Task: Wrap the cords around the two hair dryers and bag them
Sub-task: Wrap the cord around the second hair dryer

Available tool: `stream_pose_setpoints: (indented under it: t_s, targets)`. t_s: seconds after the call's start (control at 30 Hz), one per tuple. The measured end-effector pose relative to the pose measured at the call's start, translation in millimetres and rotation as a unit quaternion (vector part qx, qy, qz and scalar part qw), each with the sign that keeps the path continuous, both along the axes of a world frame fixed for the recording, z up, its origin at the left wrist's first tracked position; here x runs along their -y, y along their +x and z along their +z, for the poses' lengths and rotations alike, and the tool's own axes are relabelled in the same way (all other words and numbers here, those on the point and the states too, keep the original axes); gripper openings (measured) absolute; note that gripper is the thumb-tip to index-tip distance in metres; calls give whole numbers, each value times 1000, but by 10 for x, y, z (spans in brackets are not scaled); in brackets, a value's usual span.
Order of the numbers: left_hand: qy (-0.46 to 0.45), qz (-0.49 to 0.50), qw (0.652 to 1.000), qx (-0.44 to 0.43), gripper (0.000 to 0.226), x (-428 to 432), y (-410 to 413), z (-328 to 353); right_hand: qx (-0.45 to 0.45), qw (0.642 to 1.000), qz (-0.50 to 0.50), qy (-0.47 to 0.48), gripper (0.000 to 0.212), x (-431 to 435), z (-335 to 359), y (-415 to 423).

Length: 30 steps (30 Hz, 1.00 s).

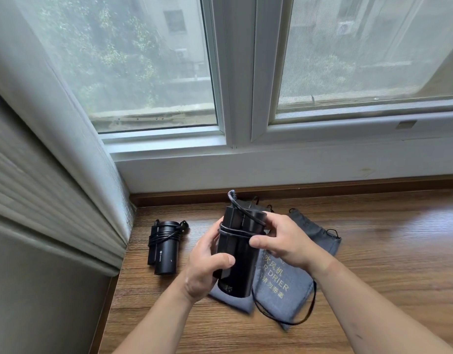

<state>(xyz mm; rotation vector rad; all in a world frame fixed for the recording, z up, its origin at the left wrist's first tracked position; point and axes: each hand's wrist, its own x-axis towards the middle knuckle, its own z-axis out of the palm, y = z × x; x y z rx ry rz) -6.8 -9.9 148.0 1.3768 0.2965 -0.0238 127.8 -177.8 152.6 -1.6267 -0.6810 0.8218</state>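
Note:
A black folded hair dryer [237, 261] is held upright above the wooden sill. My left hand [207, 267] grips its lower left side. My right hand [284, 241] pinches its black cord [248, 215], which runs in a few turns around the upper body; a loose loop of cord [297, 320] hangs below my right wrist. A second black hair dryer [165, 247] lies to the left with its cord wound around it. Under the held dryer lies a grey drawstring bag [279, 284] with gold lettering. Another grey bag [312, 231] lies behind it, to the right.
The wooden sill [373, 251] stretches to the right of the bags. A white window frame [246, 159] closes off the back. A pale curtain [67, 175] hangs along the left side, close to the wound dryer.

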Motion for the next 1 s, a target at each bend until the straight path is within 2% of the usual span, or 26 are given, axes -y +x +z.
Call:
stream_pose_setpoints:
  t_s: [0.1,0.13,0.23,0.3,0.37,0.47,0.53,0.67,0.93,1.0]
  targets:
    - [-17,4,1000,-26,59,-16,34,9,34,997,-68,2,38,-29,-40,-39]
    - [11,11,999,-36,55,-21,50,14,46,995,-90,-5,40,-30,-51,-42]
    - [212,26,975,-57,51,-2,87,61,88,985,-145,-40,47,-48,-49,-36]
    - [279,60,957,-54,58,56,96,88,117,978,-163,-66,47,-75,-3,-35]
    - [278,99,955,-45,62,73,117,95,149,973,-155,-86,49,-85,45,-23]
    - [248,97,963,-38,64,12,154,55,179,974,-109,-91,44,-22,134,36]
    - [227,92,969,-37,66,-23,161,68,165,981,-72,-76,36,28,201,79]
    - [186,88,978,-27,69,-60,157,77,138,989,-22,-44,36,74,241,124]
    - [132,45,990,-24,76,-118,87,58,109,994,-11,-17,43,67,158,68]
    - [98,38,994,-26,89,-120,80,42,110,994,-18,-11,47,56,141,46]
